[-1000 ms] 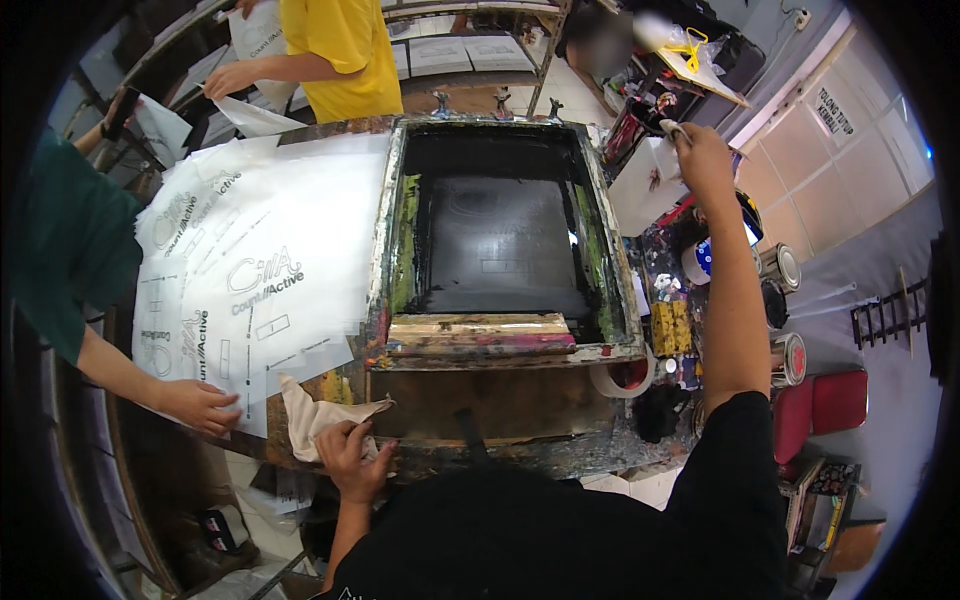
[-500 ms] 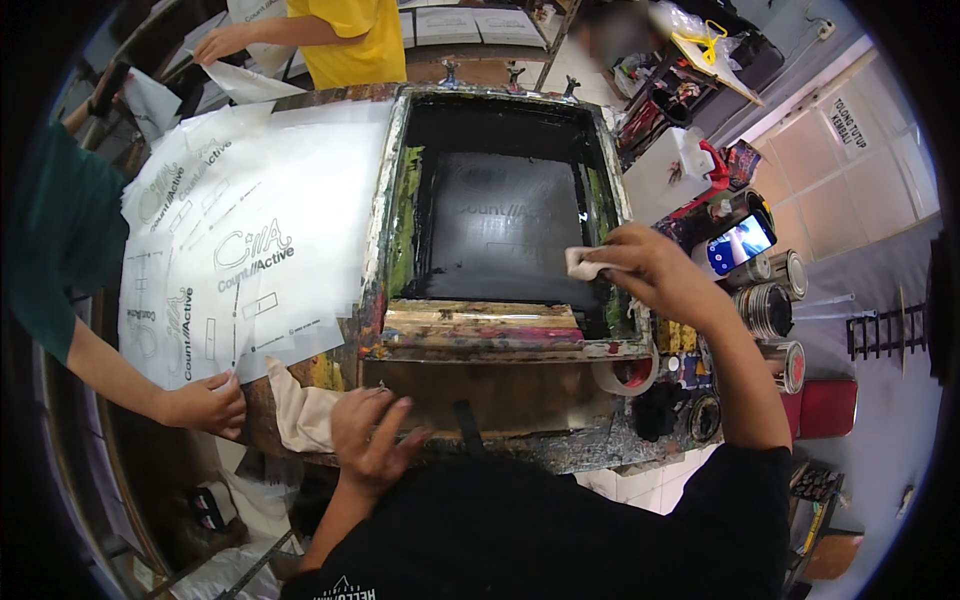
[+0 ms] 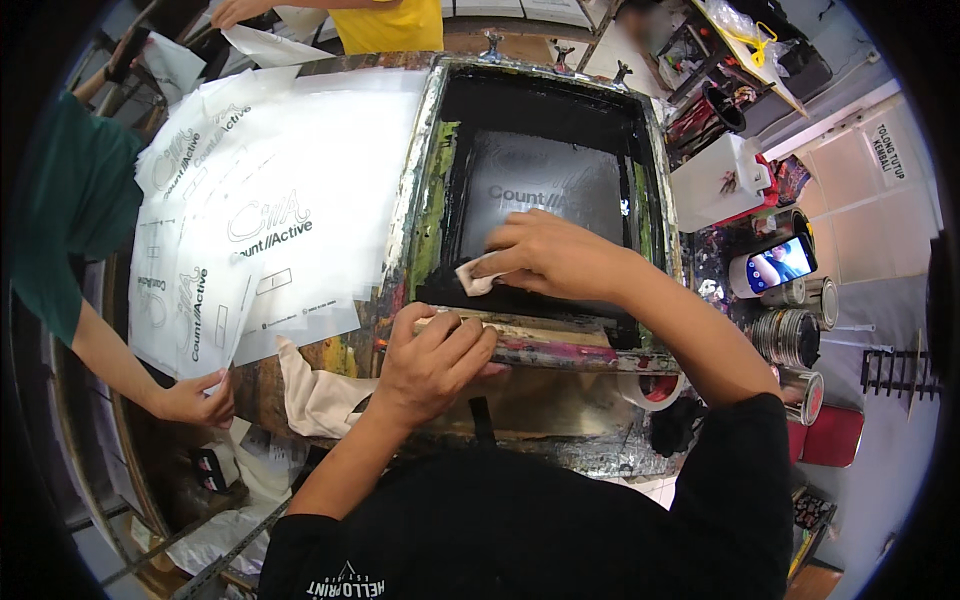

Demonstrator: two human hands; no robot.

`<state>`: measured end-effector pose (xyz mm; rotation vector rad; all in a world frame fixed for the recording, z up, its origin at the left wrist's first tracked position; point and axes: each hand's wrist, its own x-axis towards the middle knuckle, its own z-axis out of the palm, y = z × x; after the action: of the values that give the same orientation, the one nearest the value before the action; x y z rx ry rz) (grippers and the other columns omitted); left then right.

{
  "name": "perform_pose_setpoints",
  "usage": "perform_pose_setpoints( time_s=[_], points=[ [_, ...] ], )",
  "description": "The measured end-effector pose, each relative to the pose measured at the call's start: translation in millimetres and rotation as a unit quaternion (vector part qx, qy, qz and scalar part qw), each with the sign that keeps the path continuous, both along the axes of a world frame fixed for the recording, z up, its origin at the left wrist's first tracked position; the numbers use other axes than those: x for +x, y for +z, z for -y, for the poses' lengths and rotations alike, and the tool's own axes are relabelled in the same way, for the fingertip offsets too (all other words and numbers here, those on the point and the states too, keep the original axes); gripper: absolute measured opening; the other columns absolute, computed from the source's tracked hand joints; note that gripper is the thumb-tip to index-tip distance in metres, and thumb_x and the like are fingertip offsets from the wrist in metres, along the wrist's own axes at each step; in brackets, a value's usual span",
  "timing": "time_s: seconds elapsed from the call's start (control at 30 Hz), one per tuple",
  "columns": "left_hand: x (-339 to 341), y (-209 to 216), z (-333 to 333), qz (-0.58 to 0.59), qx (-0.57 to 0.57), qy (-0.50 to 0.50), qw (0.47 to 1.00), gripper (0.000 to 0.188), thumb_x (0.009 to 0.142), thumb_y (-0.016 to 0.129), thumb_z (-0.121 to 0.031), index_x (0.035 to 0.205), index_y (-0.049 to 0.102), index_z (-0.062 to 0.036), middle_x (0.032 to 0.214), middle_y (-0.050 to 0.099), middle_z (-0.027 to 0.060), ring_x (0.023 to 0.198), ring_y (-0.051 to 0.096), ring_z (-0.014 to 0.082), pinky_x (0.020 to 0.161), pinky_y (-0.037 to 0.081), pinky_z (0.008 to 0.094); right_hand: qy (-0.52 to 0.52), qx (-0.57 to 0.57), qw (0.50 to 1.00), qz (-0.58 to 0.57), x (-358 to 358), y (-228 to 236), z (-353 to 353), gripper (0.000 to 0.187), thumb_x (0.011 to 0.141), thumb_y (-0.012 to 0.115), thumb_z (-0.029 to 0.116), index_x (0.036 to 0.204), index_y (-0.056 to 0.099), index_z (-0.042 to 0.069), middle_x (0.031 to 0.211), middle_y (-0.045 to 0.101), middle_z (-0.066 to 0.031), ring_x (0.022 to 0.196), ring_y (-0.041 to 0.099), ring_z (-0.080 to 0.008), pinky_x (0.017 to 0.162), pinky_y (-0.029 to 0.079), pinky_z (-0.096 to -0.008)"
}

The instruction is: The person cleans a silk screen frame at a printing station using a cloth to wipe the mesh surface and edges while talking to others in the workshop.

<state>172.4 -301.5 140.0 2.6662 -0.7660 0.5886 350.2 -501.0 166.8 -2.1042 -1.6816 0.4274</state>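
Print-shop surface (image 3: 560, 400), ink-stained. My right hand (image 3: 545, 255) pinches a rag (image 3: 475, 277) on the screen (image 3: 545, 190), ahead; my left hand (image 3: 430, 360) lies flat, nearer, on the frame (image 3: 570, 345).

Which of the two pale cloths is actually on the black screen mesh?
The small pale cloth under the right hand is on the mesh; the larger cream rag lies off the frame, left of the left hand.

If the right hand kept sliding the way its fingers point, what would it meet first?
The right hand, pressing a small cloth on the dark mesh, points left; it would likely meet the paint-stained frame side first.
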Motion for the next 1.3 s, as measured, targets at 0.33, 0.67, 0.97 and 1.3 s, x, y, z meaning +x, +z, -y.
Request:
perform_pose_setpoints(
  time_s=[0.33, 0.67, 0.97, 1.3],
  points=[
    [-19, -13, 15, -0.021, 0.018, 0.094, 0.995, 0.048, 0.086, 0.073, -0.049, 0.118, 0.068, -0.0138, 0.110, 0.066, 0.0023, 0.105, 0.063, 0.0206, 0.108, 0.034, 0.0522, 0.064, -0.064, 0.980, 0.176, 1, -19, 3, 0.026, 0.094, 0.062, 0.025, 0.115, 0.076, 0.025, 0.097, 0.061, 0.0021, 0.103, 0.058, -0.0189, 0.093, 0.044, -0.0383],
    [-12, -40, 11, 0.096, 0.019, 0.096, 0.991, 0.037, 0.097, 0.062, -0.053, 0.113, 0.067, -0.0212, 0.103, 0.065, -0.0011, 0.094, 0.063, 0.0153, 0.105, 0.034, 0.0487, -0.018, -0.202, 0.962, 0.181, -25, 20, 145, 0.027, 0.087, 0.065, 0.023, 0.112, 0.075, 0.024, 0.095, 0.058, 0.0028, 0.099, 0.057, -0.0169, 0.090, 0.041, -0.0374],
    [-10, -38, 12, 0.093, 0.003, 0.095, 0.991, 0.034, 0.095, 0.064, -0.051, 0.110, 0.069, -0.0204, 0.099, 0.065, -0.0016, 0.092, 0.064, 0.0149, 0.105, 0.035, 0.0480, 0.059, -0.005, 0.982, 0.178, 4, -28, 9, 0.020, 0.092, 0.062, 0.024, 0.105, 0.076, 0.024, 0.093, 0.056, 0.0018, 0.098, 0.055, -0.0183, 0.092, 0.038, -0.0398],
    [-12, -40, 12, 0.087, 0.008, 0.096, 0.992, 0.037, 0.094, 0.065, -0.053, 0.112, 0.068, -0.0201, 0.102, 0.066, -0.0014, 0.093, 0.064, 0.0149, 0.106, 0.035, 0.0479, 0.015, -0.149, 0.974, 0.170, 0, -5, 88, 0.028, 0.084, 0.070, 0.021, 0.111, 0.077, 0.024, 0.094, 0.058, 0.0009, 0.099, 0.056, -0.0202, 0.092, 0.039, -0.0398]
  ],
)
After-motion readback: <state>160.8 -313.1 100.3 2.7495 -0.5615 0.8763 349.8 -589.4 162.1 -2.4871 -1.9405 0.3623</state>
